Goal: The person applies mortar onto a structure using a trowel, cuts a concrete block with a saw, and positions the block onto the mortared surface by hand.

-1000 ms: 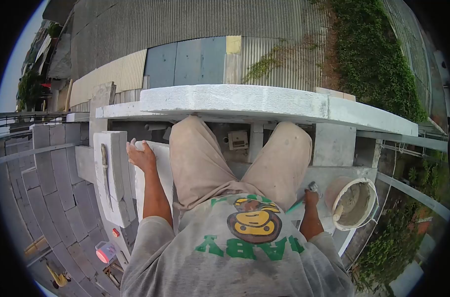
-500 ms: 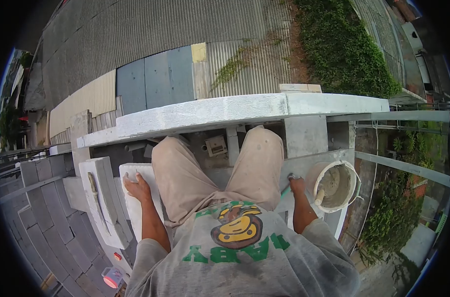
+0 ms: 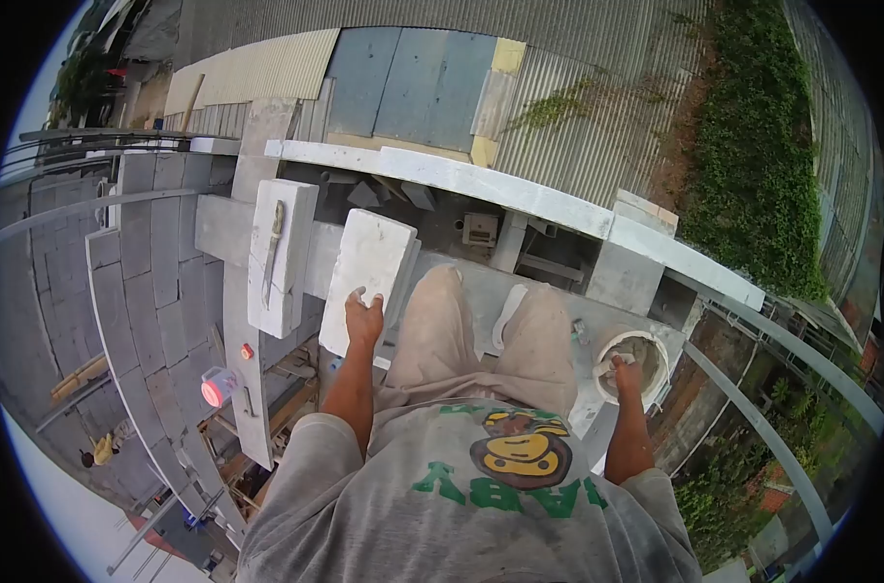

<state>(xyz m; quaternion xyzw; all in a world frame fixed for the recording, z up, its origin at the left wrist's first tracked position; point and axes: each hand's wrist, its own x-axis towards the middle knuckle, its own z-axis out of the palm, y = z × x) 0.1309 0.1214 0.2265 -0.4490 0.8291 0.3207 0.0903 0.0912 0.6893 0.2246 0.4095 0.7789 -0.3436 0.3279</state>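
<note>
My left hand (image 3: 363, 319) rests on a white lightweight block (image 3: 366, 262) beside my left knee, fingers apart and not wrapped round it. My right hand (image 3: 627, 373) reaches into a round white bucket (image 3: 663, 374) holding grey mortar. Its fingers are closed round a pale tool handle (image 3: 604, 368); the tool's working end is hidden. Another white block (image 3: 293, 291) lies further left, with a handsaw (image 3: 271, 255) on top. My knees are bent between the blocks and the bucket.
A white-topped block wall (image 3: 481, 175) runs across in front, with corrugated roofs (image 3: 578, 107) below. Metal bars (image 3: 753, 389) pass at the right. A pink-and-clear jug (image 3: 217, 387) stands on a plank at left. Lower down is a person in yellow (image 3: 102, 449).
My view has turned, and my body sits further back from the wall. My right hand has moved from beside the bucket into it. My left hand remains on the white block.
</note>
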